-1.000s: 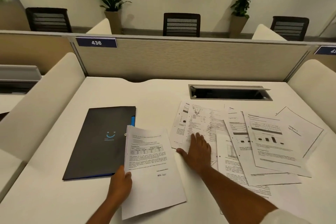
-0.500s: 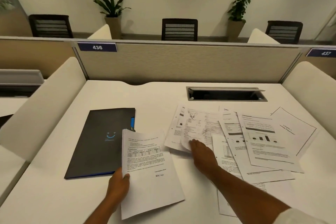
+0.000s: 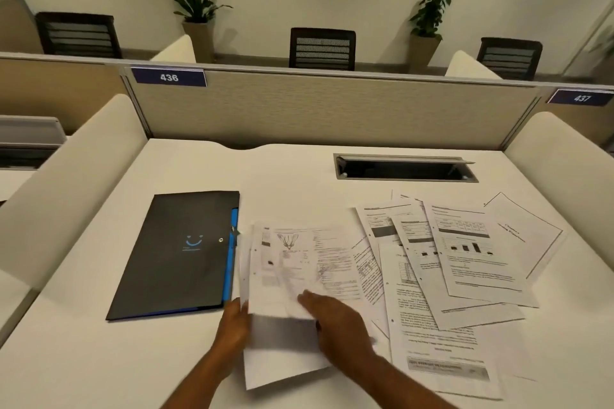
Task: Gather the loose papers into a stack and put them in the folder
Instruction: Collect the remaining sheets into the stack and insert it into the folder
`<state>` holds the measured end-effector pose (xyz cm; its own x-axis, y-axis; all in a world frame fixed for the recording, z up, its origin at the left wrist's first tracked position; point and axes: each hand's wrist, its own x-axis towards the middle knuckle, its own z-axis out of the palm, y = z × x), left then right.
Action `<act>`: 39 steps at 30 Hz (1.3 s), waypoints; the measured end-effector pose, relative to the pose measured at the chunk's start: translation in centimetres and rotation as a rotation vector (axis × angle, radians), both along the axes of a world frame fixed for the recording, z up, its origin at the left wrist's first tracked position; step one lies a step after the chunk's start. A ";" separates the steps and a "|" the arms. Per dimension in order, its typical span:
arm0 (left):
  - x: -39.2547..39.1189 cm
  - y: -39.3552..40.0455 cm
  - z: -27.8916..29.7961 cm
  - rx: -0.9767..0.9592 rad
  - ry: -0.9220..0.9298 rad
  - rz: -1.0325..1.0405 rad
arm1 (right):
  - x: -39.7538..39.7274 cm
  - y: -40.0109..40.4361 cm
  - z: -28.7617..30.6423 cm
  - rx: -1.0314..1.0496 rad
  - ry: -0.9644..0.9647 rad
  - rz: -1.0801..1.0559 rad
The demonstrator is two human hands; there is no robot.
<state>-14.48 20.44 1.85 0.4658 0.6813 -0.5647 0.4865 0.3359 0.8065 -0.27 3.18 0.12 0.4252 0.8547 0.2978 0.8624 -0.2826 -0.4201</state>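
The diagram sheet (image 3: 299, 262) is now lying on top of the small stack (image 3: 282, 362) at the near centre of the worktop (image 3: 282, 173); half a second ago it was still out in the spread to the right, under the right hand, so one more loose page has come across and the stack is growing. The right hand (image 3: 335, 322) is pressing flat on that sheet, fingers spread, nothing pinched as far as the blur is letting me tell. The left hand (image 3: 232, 325) is keeping its grip on the stack's left edge, thumb over, fingers hidden under the paper. The sheets are sitting skewed and not squared yet. The remaining loose papers (image 3: 465, 269) are fanning out overlapped at 2 to 3 o'clock of the stack, one tilted page (image 3: 525, 232) reaching farthest right, near the side panel. The folder (image 3: 176, 252) is lying closed at 10 o'clock, its blue edge just beside the stack's left side, nearly touching. Judging by this, gathering is well short of done, with several pages left and the folder unopened. The open strip beyond the papers at 12 o'clock is running up to the cable slot (image 3: 405, 169), and the partition (image 3: 332, 109) is closing off the back. Bare room is lying near-left at 8 o'clock for squaring the stack.
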 end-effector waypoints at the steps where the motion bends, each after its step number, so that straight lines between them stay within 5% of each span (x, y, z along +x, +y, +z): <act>1: 0.1 0.0 0.2 -0.037 -0.038 0.006 | -0.7 -0.2 -0.5 -0.033 -0.014 0.033; 7: 0.8 1.3 1.1 -0.281 -0.083 0.048 | -1.8 -0.2 -2.4 -0.146 -0.011 0.232; 13: 0.3 1.7 -1.1 -0.058 0.029 -0.038 | -0.9 -0.8 0.4 -0.278 0.318 0.309; 20: 1.3 -0.3 -0.6 0.146 0.017 -0.107 | 2.5 0.2 -0.6 -0.137 0.309 -0.403; 24: 0.9 -0.4 -0.2 0.178 -0.070 -0.166 | 4.5 0.4 0.7 -0.097 0.515 -0.627; 32: 0.5 -0.5 2.4 0.091 -0.243 -0.135 | 6.8 1.4 2.4 0.136 1.074 -0.691; 39: 0.7 -0.6 5.2 -0.016 -0.360 -0.188 | 8.0 0.4 3.8 0.213 1.457 -0.339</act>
<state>-13.75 19.82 7.04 0.7516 0.5577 -0.3524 0.2278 0.2820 0.9320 7.72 3.62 3.97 0.6117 0.6551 -0.4435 -0.4236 -0.2022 -0.8830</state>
